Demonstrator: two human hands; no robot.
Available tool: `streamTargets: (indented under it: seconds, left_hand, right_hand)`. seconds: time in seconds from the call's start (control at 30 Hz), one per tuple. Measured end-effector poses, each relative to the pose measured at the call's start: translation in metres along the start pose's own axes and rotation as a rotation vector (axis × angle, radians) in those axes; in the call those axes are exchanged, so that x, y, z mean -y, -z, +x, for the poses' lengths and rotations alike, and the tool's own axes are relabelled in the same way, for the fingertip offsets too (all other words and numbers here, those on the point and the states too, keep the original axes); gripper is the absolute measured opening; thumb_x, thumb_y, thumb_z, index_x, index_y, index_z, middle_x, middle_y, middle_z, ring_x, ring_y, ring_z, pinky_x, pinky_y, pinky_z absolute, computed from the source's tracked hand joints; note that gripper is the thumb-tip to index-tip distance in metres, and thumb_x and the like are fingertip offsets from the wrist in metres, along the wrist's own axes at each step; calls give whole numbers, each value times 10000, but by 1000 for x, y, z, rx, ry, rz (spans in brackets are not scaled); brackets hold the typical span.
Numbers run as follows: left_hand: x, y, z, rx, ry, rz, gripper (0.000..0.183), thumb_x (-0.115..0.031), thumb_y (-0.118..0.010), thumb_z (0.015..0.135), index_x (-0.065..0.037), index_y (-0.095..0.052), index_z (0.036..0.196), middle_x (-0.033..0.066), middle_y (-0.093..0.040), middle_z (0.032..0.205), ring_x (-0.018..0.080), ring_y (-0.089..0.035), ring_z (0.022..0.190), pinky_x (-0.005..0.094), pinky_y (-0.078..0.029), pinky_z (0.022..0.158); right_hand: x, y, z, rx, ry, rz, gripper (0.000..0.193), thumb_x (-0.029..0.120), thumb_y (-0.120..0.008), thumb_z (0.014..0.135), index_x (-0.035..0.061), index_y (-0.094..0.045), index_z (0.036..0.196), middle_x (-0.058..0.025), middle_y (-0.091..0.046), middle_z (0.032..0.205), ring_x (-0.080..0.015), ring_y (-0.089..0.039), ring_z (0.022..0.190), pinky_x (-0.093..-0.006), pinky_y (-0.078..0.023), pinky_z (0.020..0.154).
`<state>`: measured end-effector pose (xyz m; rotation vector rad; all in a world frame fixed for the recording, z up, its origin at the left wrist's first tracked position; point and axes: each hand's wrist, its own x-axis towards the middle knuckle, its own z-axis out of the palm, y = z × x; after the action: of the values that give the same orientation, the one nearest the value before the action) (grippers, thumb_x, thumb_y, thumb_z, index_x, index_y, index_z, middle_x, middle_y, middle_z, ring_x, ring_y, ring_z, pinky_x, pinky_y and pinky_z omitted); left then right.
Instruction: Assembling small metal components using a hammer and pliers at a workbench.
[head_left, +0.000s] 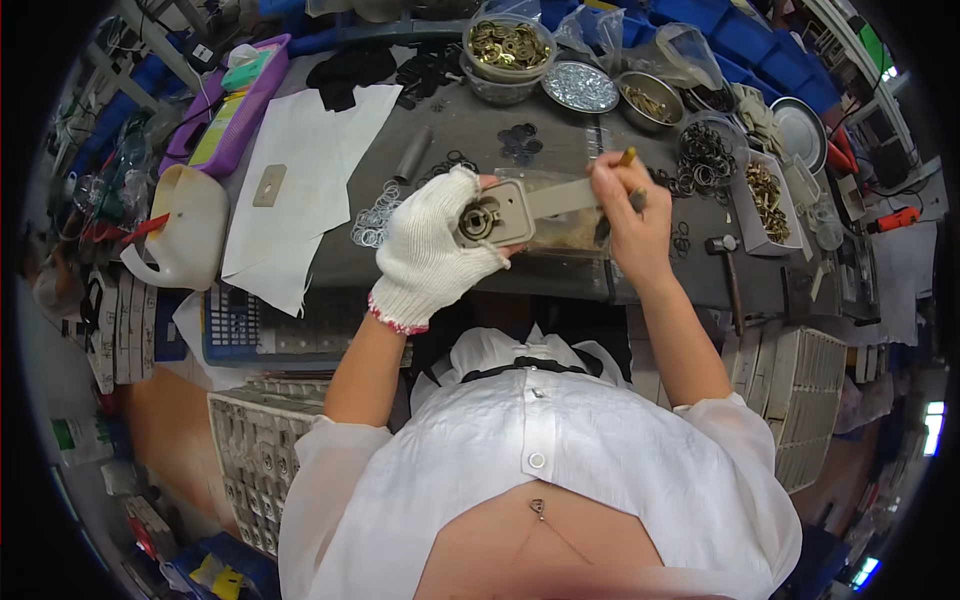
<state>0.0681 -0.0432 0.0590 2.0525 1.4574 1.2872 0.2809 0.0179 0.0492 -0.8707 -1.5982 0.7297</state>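
The left hand (pixel 432 252), in a white knitted glove with cut-off tips, has its fingers (pixel 497 183) closed around the square end of a grey metal handle plate (pixel 500 213), which it holds above the counter (pixel 450 130), in front of the body. Just inside these fingers, the round mechanism (pixel 477 220) with a spring already sits in the plate, so this part seems to be assembled, I think. The long lever (pixel 562 196) runs from there to the right hand (pixel 632 222). Its fingers (pixel 612 172) are pinched on a thin tool with a yellowish tip (pixel 627 157) and touch the lever's end. Beyond these fingers lie black rings (pixel 706 152) and a box of brass parts (pixel 768 200), so more fitting probably remains.
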Motion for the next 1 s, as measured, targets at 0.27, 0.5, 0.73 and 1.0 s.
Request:
streamTargets:
  seconds: [0.27,0.5,0.73,1.0]
  left_hand:
    - [-5,10,3,53,-122,162,516,-186,-845,566,1,-644,1003,132,-632,851,268,-636,742,329,-512,696]
    - [31,11,-11,16,164,-64,658,-157,-846,568,6,-576,1145,129,-552,1192,227,-576,1054,308,-472,887]
    - [43,21,-55,-202,280,-121,634,-125,-787,640,-9,-514,1201,182,-442,1316,307,-514,1183,348,-444,978]
    - [39,41,-72,-393,207,110,668,-153,-783,592,-35,-488,1179,201,-485,1239,321,-576,1064,371,-497,885]
  right_hand:
    - [-12,1,-2,140,-363,128,364,244,-630,904,-57,-577,706,-52,-571,892,-114,-493,821,-249,-390,748]
    - [10,-32,-23,120,32,-166,147,44,-692,790,-26,-576,733,-130,-567,961,-216,-549,802,-301,-443,672]
    - [27,-69,-31,427,655,-77,280,-31,-740,641,-1,-464,680,-193,-587,909,-299,-575,705,-365,-450,563]
    - [26,-85,-36,400,749,-16,248,-30,-744,637,-6,-504,695,-189,-601,925,-281,-590,693,-352,-449,566]
